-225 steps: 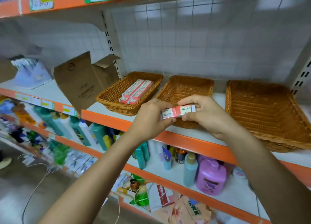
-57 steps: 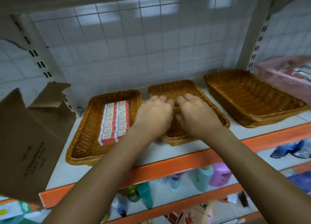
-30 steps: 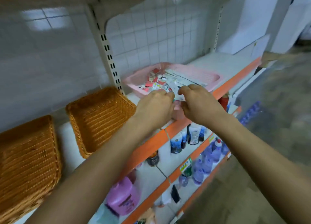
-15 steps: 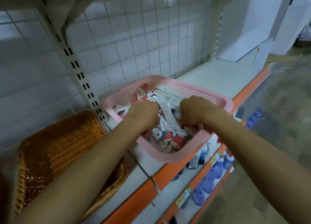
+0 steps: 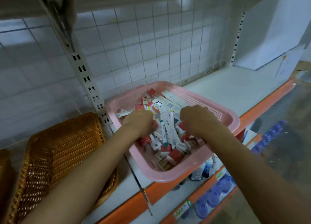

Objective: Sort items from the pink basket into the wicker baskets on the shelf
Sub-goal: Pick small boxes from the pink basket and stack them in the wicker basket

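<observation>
Pink basket point(image 5: 168, 178) heaped with small boxes point(image 5: 175, 156), left hand point(image 5: 138, 122) and right hand point(image 5: 196, 119) knuckles-up inside, fingers hidden, grasp unclear.

This was a shop. The shelf point(image 5: 227, 89) had an orange edge, slotted uprights point(image 5: 83, 72) and a wire grid back point(image 5: 151, 47). Lower tiers carried price labels point(image 5: 182, 210) and rows of bottles point(image 5: 213, 196).

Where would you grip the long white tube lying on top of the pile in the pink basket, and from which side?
Pinch the long white tube across its narrow middle, from straight above. It lies flat on top in the pink basket, its length bare between the left hand and right hand; its near end dips among small boxes.
</observation>
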Available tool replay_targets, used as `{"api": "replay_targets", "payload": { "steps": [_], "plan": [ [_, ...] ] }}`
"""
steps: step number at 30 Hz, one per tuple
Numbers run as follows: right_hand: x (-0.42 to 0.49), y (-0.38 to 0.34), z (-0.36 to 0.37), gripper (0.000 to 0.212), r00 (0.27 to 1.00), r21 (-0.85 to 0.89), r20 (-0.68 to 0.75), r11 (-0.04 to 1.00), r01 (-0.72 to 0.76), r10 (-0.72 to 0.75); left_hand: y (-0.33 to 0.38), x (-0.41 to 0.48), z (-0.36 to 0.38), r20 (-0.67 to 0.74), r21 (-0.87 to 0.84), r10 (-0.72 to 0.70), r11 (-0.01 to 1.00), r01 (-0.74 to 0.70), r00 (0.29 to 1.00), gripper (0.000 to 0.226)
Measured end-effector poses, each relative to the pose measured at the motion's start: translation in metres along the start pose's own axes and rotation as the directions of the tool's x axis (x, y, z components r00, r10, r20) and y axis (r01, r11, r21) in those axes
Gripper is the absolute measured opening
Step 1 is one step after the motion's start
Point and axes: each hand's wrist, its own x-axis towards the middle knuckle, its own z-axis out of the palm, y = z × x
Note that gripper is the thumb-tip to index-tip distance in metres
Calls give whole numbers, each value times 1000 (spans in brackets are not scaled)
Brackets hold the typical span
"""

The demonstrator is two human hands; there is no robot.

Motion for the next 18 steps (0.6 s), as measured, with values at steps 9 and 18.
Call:
{"api": "replay_targets", "payload": {
  "steps": [9,18],
  "plan": [
    [-12,-5,-16,12,979,490,-179,854,175,-97,16,-44,-17,-246,-199,-39,980,-11,968,19],
    [-39,-26,-18,30,962,755,-216,597,272,-165,11,-119,-29,-400,-332,-151,943,10,904,45]
  ]
}}
